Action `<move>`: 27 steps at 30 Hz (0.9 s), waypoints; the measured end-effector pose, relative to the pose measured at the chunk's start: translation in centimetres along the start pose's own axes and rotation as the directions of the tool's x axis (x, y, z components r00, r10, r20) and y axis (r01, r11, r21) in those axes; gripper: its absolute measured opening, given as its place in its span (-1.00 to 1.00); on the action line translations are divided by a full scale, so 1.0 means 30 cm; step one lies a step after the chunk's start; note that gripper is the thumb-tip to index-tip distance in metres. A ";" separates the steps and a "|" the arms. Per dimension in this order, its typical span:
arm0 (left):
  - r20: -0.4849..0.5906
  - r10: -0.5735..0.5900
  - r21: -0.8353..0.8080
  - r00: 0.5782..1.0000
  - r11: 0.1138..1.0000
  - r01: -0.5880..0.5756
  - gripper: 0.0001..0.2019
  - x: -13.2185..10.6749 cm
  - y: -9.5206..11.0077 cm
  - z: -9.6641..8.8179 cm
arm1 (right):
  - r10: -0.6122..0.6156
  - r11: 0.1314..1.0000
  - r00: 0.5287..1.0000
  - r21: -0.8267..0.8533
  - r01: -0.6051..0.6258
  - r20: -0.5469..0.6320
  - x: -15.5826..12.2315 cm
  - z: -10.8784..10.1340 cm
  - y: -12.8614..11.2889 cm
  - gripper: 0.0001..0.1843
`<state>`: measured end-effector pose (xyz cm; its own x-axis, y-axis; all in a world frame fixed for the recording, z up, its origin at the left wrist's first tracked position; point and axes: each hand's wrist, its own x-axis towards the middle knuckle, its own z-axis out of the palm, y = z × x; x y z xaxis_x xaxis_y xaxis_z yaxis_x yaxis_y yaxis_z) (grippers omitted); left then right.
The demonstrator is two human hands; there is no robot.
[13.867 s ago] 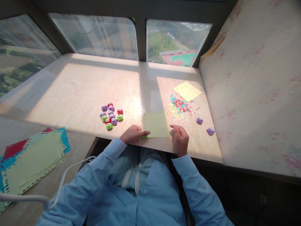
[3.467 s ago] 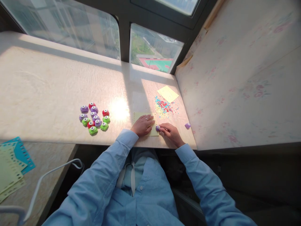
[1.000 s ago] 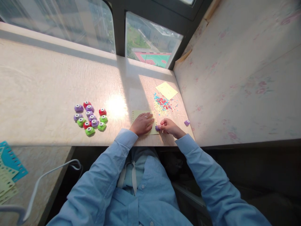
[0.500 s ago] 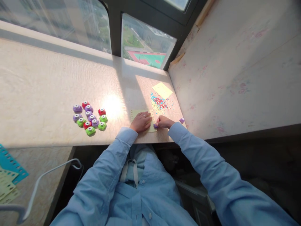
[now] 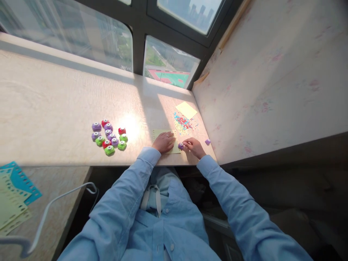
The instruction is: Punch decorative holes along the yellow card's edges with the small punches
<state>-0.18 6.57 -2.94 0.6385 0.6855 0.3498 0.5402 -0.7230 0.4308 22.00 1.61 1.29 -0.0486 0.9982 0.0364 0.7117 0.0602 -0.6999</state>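
Note:
My left hand [image 5: 164, 141] lies flat on a pale yellow sheet of paper [image 5: 157, 133], with a ring on one finger. Small punched holes run along the sheet's edges. At the sheet's right edge sits a purple craft punch [image 5: 181, 146] with a white button. The fingers of my right hand [image 5: 194, 146] pinch it from the right side. Beyond my hands lies a scatter of tiny blue, red and yellow paper bits [image 5: 183, 122]. A folded-looking yellow paper [image 5: 186, 110] rests just behind them.
Several purple, red and green craft punches [image 5: 108, 134] stand grouped on the left of the sill. One more purple punch [image 5: 207, 141] is by the right wall. Blue and yellow punched sheets [image 5: 16, 192] and a white curved rod [image 5: 49, 204] are at lower left.
My right hand has gone from a closed fist over the punch to a fingertip hold at its side, uncovering its button. The left hand stays on the sheet. The camera view has shifted slightly.

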 end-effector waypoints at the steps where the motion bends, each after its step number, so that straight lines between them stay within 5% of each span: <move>1: 0.000 -0.003 0.000 1.000 1.000 0.003 -0.72 0.001 0.000 0.000 | -0.006 0.999 1.000 -0.041 0.005 -0.028 -0.003 0.001 0.005 -0.85; 9: 0.009 -0.007 -0.003 1.000 1.000 0.007 -0.71 0.002 -0.002 -0.001 | -0.142 0.987 0.990 -0.080 0.141 -0.013 -0.042 0.048 0.006 -0.72; 13: -0.014 -0.011 -0.012 1.000 1.000 0.011 -0.72 -0.001 0.000 0.000 | -0.063 0.995 0.986 -0.086 0.050 -0.156 -0.029 0.017 0.017 -0.76; 18: -0.015 -0.008 -0.004 1.000 1.000 0.008 -0.73 -0.002 0.003 -0.003 | 0.140 0.977 0.968 0.187 -0.101 -0.209 -0.034 -0.010 0.024 -0.59; 22: -0.003 -0.019 -0.008 1.000 1.000 0.019 -0.73 -0.004 0.006 -0.010 | 0.308 0.849 0.943 0.483 -0.215 -0.123 -0.048 0.013 0.004 -0.43; 25: 0.001 -0.026 -0.015 1.000 1.000 0.026 -0.73 -0.006 0.009 -0.016 | 0.313 0.785 0.949 0.569 -0.247 -0.020 -0.046 0.035 -0.008 -0.43; 27: 0.004 -0.028 -0.011 1.000 1.000 0.028 -0.73 -0.008 0.011 -0.019 | 0.263 0.801 0.963 0.571 -0.181 -0.064 -0.037 0.044 -0.013 -0.49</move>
<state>-0.47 6.21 -2.39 0.6253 0.7050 0.3346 0.5514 -0.7026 0.4498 20.84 0.46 0.60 0.1852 0.9773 -0.1033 0.1781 -0.1368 -0.9745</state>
